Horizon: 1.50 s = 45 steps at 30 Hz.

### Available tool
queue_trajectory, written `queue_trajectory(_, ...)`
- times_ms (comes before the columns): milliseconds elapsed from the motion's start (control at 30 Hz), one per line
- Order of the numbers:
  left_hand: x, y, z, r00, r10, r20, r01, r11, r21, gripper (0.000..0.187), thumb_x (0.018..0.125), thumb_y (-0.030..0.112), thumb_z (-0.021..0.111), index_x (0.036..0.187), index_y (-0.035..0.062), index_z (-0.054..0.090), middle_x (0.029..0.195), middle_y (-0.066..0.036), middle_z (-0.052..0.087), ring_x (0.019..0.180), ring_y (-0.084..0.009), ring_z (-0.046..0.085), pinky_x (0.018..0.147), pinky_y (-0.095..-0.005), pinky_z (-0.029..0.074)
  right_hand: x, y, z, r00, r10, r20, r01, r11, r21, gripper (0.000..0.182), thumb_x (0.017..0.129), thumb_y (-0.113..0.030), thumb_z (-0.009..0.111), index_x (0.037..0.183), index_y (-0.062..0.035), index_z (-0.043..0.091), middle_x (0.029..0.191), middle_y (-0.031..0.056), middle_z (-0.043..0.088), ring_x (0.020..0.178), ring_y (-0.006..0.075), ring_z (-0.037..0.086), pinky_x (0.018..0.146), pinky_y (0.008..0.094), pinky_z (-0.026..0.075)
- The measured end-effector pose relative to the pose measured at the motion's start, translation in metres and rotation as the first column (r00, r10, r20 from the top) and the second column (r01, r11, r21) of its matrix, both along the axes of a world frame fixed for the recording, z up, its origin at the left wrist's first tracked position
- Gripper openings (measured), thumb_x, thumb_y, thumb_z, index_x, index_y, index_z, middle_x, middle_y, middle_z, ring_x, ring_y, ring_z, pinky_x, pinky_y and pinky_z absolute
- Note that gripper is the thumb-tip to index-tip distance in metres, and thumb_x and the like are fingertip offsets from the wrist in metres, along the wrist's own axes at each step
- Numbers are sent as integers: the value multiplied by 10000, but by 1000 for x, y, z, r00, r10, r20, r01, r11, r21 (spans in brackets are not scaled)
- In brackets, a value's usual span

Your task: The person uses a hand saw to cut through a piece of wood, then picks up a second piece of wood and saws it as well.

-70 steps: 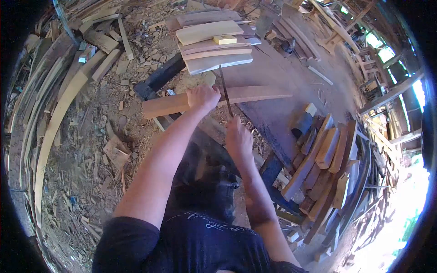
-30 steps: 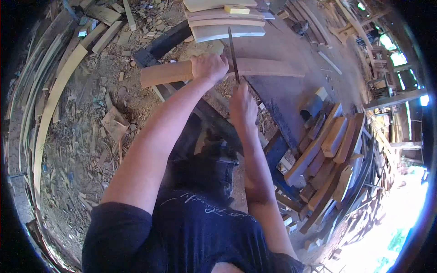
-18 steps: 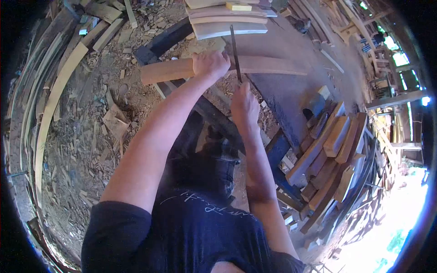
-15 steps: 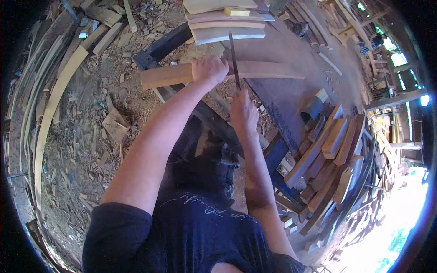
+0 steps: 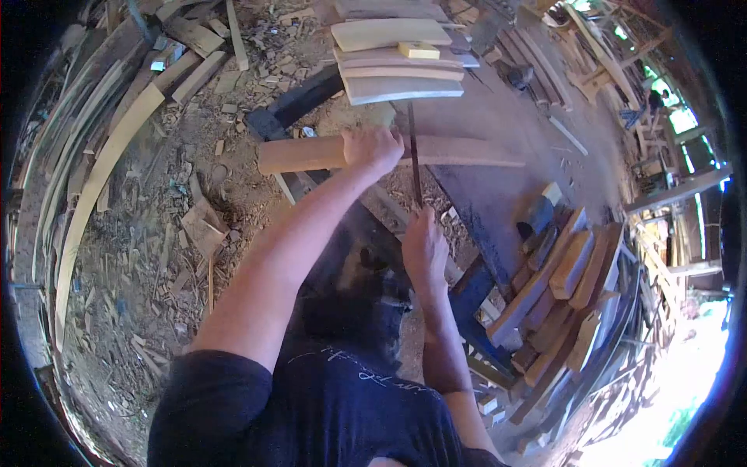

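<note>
A curved reddish-brown wooden piece (image 5: 302,156) lies crosswise over dark timber supports in front of me. My left hand (image 5: 375,151) is closed over its middle, fingers wrapped on the far edge. Just right of that hand, a long narrow dark blade (image 5: 415,148) runs across the wood, pointing away from me. It looks like a saw seen edge-on or a rasp. Gripping its near end is my right hand (image 5: 426,247), closed in a fist on the body side of the wood; the handle is hidden inside it.
Beyond the wood stands a stack of curved boards (image 5: 405,87) with a small yellow block (image 5: 419,50) on top. More cut pieces (image 5: 545,288) are piled at right. A dusty dark board (image 5: 482,194) lies beneath. Wood scraps (image 5: 132,257) cover the floor at left.
My right hand has drawn the blade back toward my body. My left hand keeps its place on the wood. The whole scene sits lower and slightly right as the camera moved.
</note>
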<state>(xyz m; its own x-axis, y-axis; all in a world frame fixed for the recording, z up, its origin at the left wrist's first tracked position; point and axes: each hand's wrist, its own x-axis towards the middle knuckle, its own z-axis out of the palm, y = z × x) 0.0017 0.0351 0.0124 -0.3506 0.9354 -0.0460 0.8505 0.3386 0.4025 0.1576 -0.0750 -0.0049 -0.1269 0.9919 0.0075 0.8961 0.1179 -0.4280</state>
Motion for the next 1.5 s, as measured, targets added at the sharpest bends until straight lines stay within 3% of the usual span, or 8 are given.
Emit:
queue_trajectory(333, -5, 2, -10, 996, -5, 93, -9, 990, 141, 464, 900, 380, 390, 867, 34, 697, 895, -204, 672, 895, -351, 643, 990, -546, 285, 0, 14, -9, 982, 177, 60, -185, 966, 180, 217, 915, -193, 473, 1036, -16, 435, 729, 255, 624, 699, 432, 629, 608, 529, 495)
queue_trajectory(467, -5, 2, -18, 1000, 6, 17, -9, 983, 184, 451, 901, 404, 427, 826, 37, 678, 734, -155, 661, 754, -337, 652, 877, -540, 380, -9, 20, -3, 998, 62, 6, -63, 996, 59, 195, 917, -180, 468, 1022, -19, 435, 741, 262, 622, 725, 434, 628, 605, 528, 494)
queue_trajectory(800, -5, -2, -8, 998, -41, 42, 35, 989, 144, 424, 887, 390, 439, 911, 11, 627, 825, -172, 672, 855, -338, 645, 917, -554, 355, -4, 12, 1, 998, 21, 55, -24, 998, 52, 175, 923, -198, 476, 996, -42, 442, 744, 245, 629, 708, 418, 631, 597, 507, 501)
queue_trajectory(900, -5, -5, -8, 997, -43, 61, 33, 987, 159, 426, 883, 388, 443, 919, 1, 619, 840, -189, 672, 854, -345, 646, 908, -550, 371, -11, 42, -14, 994, 110, -5, -106, 969, 222, 216, 937, -241, 473, 1038, -51, 454, 761, 233, 636, 716, 416, 632, 593, 499, 505)
queue_trajectory(1067, -7, -2, -13, 997, -34, -68, 45, 985, 165, 443, 895, 357, 396, 797, 43, 693, 798, -164, 683, 787, -337, 658, 848, -606, 376, 0, 24, -17, 972, 144, 187, -174, 973, 154, 257, 933, -250, 469, 1055, -24, 457, 784, 237, 641, 747, 413, 638, 612, 499, 509)
queue_trajectory(1200, -7, 0, -12, 998, -60, 4, 59, 989, 137, 452, 896, 392, 430, 895, -10, 638, 827, -210, 670, 833, -370, 651, 874, -548, 407, -13, 21, 9, 999, -13, 49, 14, 1000, -7, 223, 926, -225, 464, 1031, -29, 454, 776, 240, 636, 752, 423, 633, 632, 513, 504)
queue_trajectory(1300, -10, 0, -14, 992, -93, 84, 83, 990, 112, 466, 906, 401, 409, 892, 8, 659, 890, -206, 672, 866, -379, 643, 878, -548, 393, -14, 46, -14, 993, 117, -16, -113, 977, 181, 157, 908, -170, 466, 987, -38, 434, 744, 245, 620, 705, 446, 620, 615, 538, 484)
queue_trajectory(1500, -8, -3, -3, 998, -68, 16, 66, 992, 107, 478, 914, 408, 392, 880, 21, 671, 894, -202, 673, 897, -369, 642, 851, -525, 429, -2, 8, -1, 998, 65, -19, -62, 988, 144, 158, 906, -160, 478, 990, -43, 412, 721, 244, 616, 652, 441, 612, 588, 549, 480)
